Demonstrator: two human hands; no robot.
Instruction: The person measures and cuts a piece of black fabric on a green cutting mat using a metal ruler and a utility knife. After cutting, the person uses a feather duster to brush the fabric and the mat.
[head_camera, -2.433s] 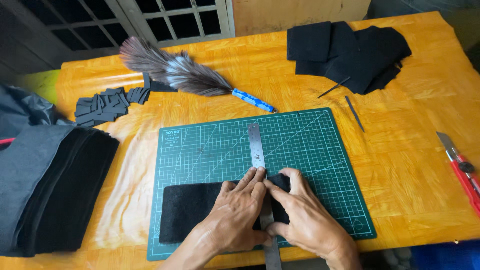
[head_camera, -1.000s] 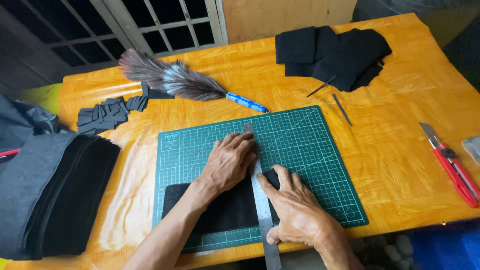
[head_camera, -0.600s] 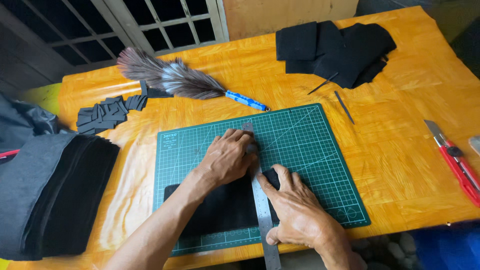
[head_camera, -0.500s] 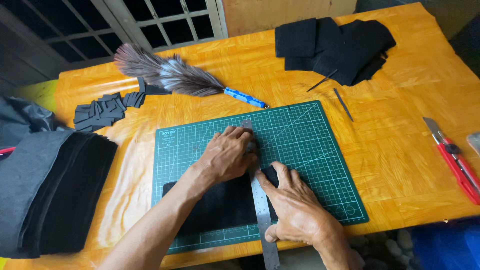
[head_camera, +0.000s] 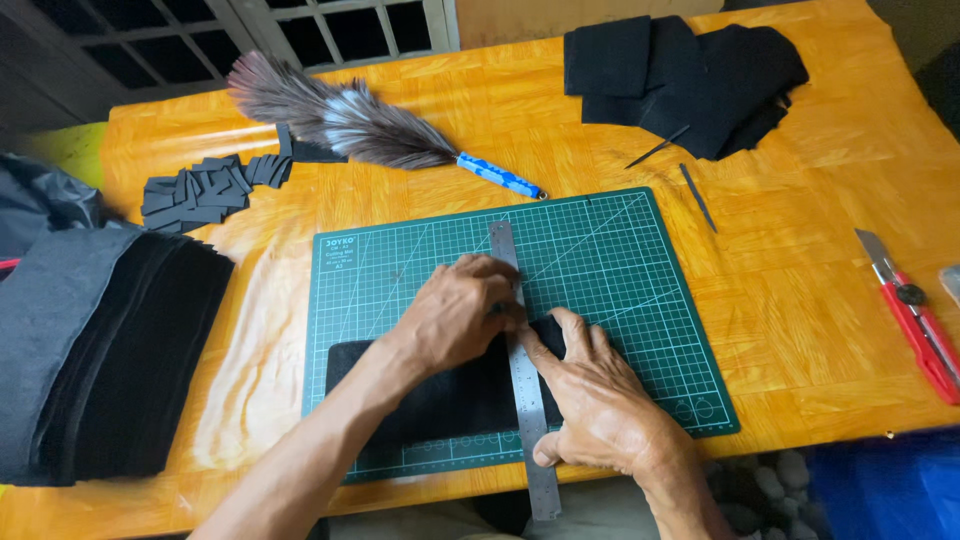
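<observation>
Black felt piece (head_camera: 440, 400): flat, rectangular, matte; lies on the green cutting mat (head_camera: 640, 290), near edge. Likely light, soft and limp, best pinned flat rather than lifted by a corner. Steel ruler (head_camera: 522, 370) lies across it. Left hand (head_camera: 455, 320) and right hand (head_camera: 600, 400) press down, palms flat, grasping nothing. Orange wood-grain surface (head_camera: 800, 300).

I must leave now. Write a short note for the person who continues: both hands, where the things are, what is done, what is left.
Left hand: flat on the black fabric piece, fingertips at the steel ruler.
Right hand: pressing on the ruler's right side.
Both lie on the green cutting mat. The red utility knife lies apart at the table's right edge, in neither hand.
Done: small cut black strips piled far left.
Left: no cut is visible along the ruler; a fabric stack waits on the left.
</observation>
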